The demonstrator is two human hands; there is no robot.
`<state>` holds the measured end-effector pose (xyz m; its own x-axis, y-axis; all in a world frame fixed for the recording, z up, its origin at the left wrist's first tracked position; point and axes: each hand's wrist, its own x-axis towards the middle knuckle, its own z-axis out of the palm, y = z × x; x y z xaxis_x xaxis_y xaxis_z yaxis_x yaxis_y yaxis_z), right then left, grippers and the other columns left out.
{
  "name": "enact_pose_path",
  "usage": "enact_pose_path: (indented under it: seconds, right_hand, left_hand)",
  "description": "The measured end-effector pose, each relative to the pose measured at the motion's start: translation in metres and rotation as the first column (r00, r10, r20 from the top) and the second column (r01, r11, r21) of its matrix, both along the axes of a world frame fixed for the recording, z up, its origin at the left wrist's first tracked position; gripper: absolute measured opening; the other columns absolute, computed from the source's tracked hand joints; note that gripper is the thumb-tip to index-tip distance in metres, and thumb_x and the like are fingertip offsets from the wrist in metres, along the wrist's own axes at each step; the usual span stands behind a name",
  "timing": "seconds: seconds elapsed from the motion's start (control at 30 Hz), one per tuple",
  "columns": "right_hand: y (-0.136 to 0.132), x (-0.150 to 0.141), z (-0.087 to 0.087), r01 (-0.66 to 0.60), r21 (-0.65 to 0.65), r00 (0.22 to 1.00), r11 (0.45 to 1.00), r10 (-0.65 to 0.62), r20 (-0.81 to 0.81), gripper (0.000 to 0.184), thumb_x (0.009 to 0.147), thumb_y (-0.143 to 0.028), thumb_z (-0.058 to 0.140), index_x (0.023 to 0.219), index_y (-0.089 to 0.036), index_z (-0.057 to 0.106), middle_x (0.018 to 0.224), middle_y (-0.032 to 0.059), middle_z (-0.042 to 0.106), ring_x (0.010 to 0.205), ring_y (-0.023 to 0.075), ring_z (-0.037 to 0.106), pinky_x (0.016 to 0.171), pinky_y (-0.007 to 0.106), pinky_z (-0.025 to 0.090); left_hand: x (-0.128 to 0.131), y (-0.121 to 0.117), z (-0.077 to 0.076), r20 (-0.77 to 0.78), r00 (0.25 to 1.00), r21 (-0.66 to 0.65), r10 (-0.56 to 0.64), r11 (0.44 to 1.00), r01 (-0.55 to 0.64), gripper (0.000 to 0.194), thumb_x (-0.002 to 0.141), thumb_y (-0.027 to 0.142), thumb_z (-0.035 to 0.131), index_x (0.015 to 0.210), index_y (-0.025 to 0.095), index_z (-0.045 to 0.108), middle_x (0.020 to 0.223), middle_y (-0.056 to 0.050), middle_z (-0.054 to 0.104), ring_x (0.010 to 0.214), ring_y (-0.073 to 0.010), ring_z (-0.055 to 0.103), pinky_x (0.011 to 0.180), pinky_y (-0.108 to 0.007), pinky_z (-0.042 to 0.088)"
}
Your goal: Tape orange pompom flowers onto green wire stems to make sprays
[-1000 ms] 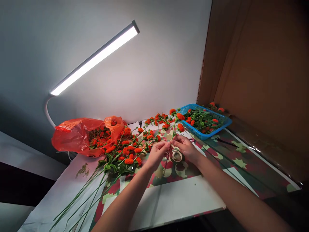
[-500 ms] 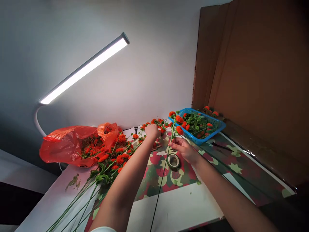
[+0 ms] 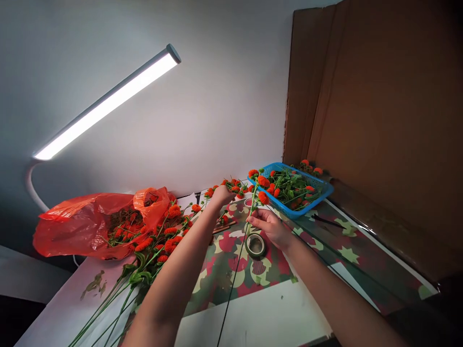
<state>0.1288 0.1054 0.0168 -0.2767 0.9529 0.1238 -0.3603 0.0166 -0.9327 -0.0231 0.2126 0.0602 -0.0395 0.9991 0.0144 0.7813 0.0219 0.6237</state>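
Observation:
My right hand [image 3: 269, 226] grips a long thin green stem [image 3: 240, 255] between thumb and fingers. Several orange pompom-like flowers [image 3: 263, 181] sit along its upper end, and its lower end runs down toward me. My left hand [image 3: 222, 195] reaches to the back of the table, at a small pile of short orange flowers [image 3: 235, 183]. Its back faces me and hides the fingers, so whether it holds a flower does not show. Just below my right hand, a roll of dark green tape [image 3: 255, 246] lies on the patterned table cover [image 3: 224, 274].
A blue basket [image 3: 307, 212] of green leaves and orange flowers stands back right. Left of my arm lie long-stemmed orange flowers [image 3: 170, 231] and a red plastic bag [image 3: 79, 217] with more. A lit lamp [image 3: 108, 103] hangs above; a cardboard sheet [image 3: 379, 96] stands at right.
The whole view has shifted, so the lamp and bag appear further left. My right hand still holds the flower stem, and my left hand stays at the back pile with little movement.

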Motion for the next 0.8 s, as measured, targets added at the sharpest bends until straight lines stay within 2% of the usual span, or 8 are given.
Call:
enact_pose_path:
  seconds: [0.1, 0.2, 0.27, 0.37, 0.47, 0.6, 0.67, 0.8]
  right_hand:
    - [0.001, 0.001, 0.0, 0.0, 0.014, 1.0, 1.0, 0.0, 0.026, 0.035, 0.06, -0.045, 0.074, 0.066, -0.016, 0.055, 0.062, -0.0037, 0.048, 0.059, 0.0093, 0.04, 0.059, 0.025, 0.031]
    - [0.001, 0.0, -0.002, -0.015, 0.033, 0.997, 0.999, 0.012, 0.082, 0.033, 0.062, -0.045, 0.072, 0.064, -0.016, 0.055, 0.059, -0.0044, 0.045, 0.056, 0.0088, 0.038, 0.056, 0.025, 0.03]
    - [-0.001, -0.003, -0.003, -0.031, 0.029, 0.993, 0.999, 0.027, 0.113, 0.032, 0.062, -0.043, 0.072, 0.064, -0.015, 0.056, 0.06, -0.0037, 0.048, 0.057, 0.0094, 0.04, 0.056, 0.025, 0.031]
    - [-0.005, -0.01, -0.003, -0.057, 0.016, 0.987, 0.998, 0.054, 0.148, 0.032, 0.059, -0.042, 0.074, 0.063, -0.015, 0.058, 0.06, -0.0027, 0.051, 0.058, 0.0105, 0.044, 0.056, 0.025, 0.033]
    - [-0.01, -0.016, -0.004, -0.085, 0.012, 0.985, 0.996, 0.082, 0.15, 0.034, 0.056, -0.043, 0.076, 0.061, -0.015, 0.057, 0.059, -0.0026, 0.053, 0.057, 0.0111, 0.046, 0.056, 0.025, 0.035]
    - [-0.012, -0.02, -0.007, -0.096, 0.029, 0.979, 0.995, 0.089, 0.185, 0.035, 0.056, -0.045, 0.075, 0.062, -0.015, 0.057, 0.059, -0.0025, 0.053, 0.056, 0.0107, 0.045, 0.054, 0.025, 0.035]
    - [-0.012, -0.02, -0.008, -0.086, 0.048, 0.971, 0.995, 0.073, 0.229, 0.036, 0.057, -0.046, 0.075, 0.061, -0.015, 0.056, 0.056, -0.0037, 0.05, 0.053, 0.0095, 0.042, 0.051, 0.024, 0.032]
    - [-0.012, -0.021, -0.009, -0.083, 0.047, 0.962, 0.995, 0.067, 0.264, 0.038, 0.057, -0.047, 0.074, 0.061, -0.015, 0.056, 0.053, -0.0045, 0.047, 0.051, 0.0086, 0.039, 0.05, 0.023, 0.029]
  left_hand:
    - [-0.001, -0.044, -0.005, 0.231, 0.971, 0.058, -0.068, 0.997, 0.056, 0.029, 0.082, 0.041, 0.051, 0.08, 0.014, 0.063, 0.076, -0.006, 0.068, 0.055, -0.0104, 0.058, 0.052, -0.022, 0.044]
    - [0.003, -0.1, -0.024, 0.415, 0.907, 0.119, -0.068, 0.993, 0.02, 0.036, 0.081, 0.048, 0.048, 0.09, 0.015, 0.06, 0.074, -0.004, 0.067, 0.047, -0.0071, 0.051, 0.046, -0.02, 0.041]
    - [0.006, -0.131, -0.038, 0.731, 0.678, 0.193, -0.078, 0.976, -0.096, 0.032, 0.072, 0.044, 0.063, 0.082, 0.014, 0.061, 0.066, -0.002, 0.064, 0.046, -0.0067, 0.049, 0.045, -0.019, 0.04]
    - [0.011, -0.16, -0.052, 0.864, 0.5, 0.192, -0.06, 0.957, -0.216, 0.024, 0.065, 0.034, 0.073, 0.077, 0.014, 0.065, 0.064, 0.0, 0.063, 0.051, -0.007, 0.051, 0.046, -0.018, 0.04]
    - [0.014, -0.171, -0.058, 0.912, 0.409, 0.102, 0.015, 0.96, -0.262, 0.023, 0.062, 0.032, 0.075, 0.076, 0.014, 0.069, 0.065, -0.001, 0.065, 0.056, -0.0089, 0.056, 0.053, -0.02, 0.045]
    - [0.012, -0.173, -0.056, 0.971, 0.2, -0.072, 0.132, 0.956, -0.283, 0.031, 0.052, 0.029, 0.082, 0.077, 0.014, 0.071, 0.072, -0.004, 0.068, 0.064, -0.0116, 0.062, 0.061, -0.023, 0.049]
    - [0.009, -0.173, -0.056, 0.976, 0.128, -0.137, 0.179, 0.949, -0.283, 0.034, 0.047, 0.026, 0.083, 0.077, 0.014, 0.071, 0.074, -0.004, 0.068, 0.064, -0.011, 0.062, 0.059, -0.022, 0.048]
    - [0.005, -0.172, -0.06, 0.972, 0.162, -0.117, 0.169, 0.951, -0.288, 0.032, 0.05, 0.026, 0.083, 0.077, 0.015, 0.071, 0.072, -0.001, 0.067, 0.057, -0.0063, 0.057, 0.052, -0.017, 0.044]
